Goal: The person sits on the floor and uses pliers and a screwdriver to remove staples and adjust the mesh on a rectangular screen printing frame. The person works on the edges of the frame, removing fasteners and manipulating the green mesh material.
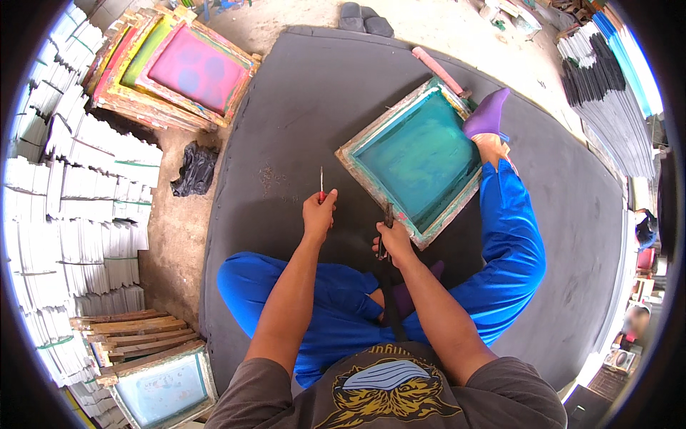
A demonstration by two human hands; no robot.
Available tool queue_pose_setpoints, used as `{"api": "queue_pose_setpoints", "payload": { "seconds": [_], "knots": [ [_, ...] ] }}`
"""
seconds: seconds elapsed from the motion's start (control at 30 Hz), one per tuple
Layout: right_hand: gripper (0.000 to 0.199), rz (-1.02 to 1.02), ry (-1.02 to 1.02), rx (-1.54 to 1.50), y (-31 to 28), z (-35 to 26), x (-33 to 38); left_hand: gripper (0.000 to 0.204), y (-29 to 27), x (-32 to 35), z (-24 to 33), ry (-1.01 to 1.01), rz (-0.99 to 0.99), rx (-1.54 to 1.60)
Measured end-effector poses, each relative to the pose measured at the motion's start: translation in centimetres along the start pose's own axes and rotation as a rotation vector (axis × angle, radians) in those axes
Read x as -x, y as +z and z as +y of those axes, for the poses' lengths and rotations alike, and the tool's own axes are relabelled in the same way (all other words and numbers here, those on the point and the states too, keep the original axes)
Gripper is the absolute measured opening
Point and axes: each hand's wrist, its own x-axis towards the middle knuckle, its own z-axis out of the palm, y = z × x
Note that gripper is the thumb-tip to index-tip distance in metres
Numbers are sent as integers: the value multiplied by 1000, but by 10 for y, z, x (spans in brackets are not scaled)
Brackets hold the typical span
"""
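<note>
My left hand [319, 214] is closed on a slim screwdriver [321, 183] with a red handle, its thin shaft pointing away from me. In my right hand [394, 239] is a dark metal tool that looks like pliers [388, 212], its tip close to the near edge of a screen-printing frame [418, 161]. That frame has a worn wooden border and a teal-green mesh, and lies tilted on the dark mat [286, 93]. Neither tool visibly touches the frame. Small dark crumbs [271, 179] are scattered on the mat left of the screwdriver.
My purple-socked foot [487, 114] rests against the frame's right corner, near a pink roll [437, 69]. Stacked printing frames [193, 68] stand far left, more frames [161, 386] near left. White sheet stacks [100, 200] line the left; a black plastic bag [194, 169] lies beside the mat.
</note>
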Motion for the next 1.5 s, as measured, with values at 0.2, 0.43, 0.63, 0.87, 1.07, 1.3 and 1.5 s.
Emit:
{"api": "queue_pose_setpoints", "payload": {
  "seconds": [0.2,0.43,0.63,0.87,1.07,1.3,1.5],
  "knots": [
    [38,-27,72,69,-11,-30,11,34,-3,4,2,-10,-16,-7],
    [18,5,82,20,3,-21,8,36,2,-2,-2,9,-27,-48],
    [15,291,-112,54,42,10,-6,37,1,0,-3,-3,-30,-72],
    [13,477,-147,-64,58,27,-11,37,3,3,1,3,-25,-22],
    [7,280,-234,-176,40,28,4,37,2,3,1,-7,-99,-31],
    [12,-157,-274,179,70,-16,25,35,-12,10,9,-192,-369,139],
    [25,-415,-113,197,71,-23,18,25,-25,3,3,-183,-225,172]
  ]
}}
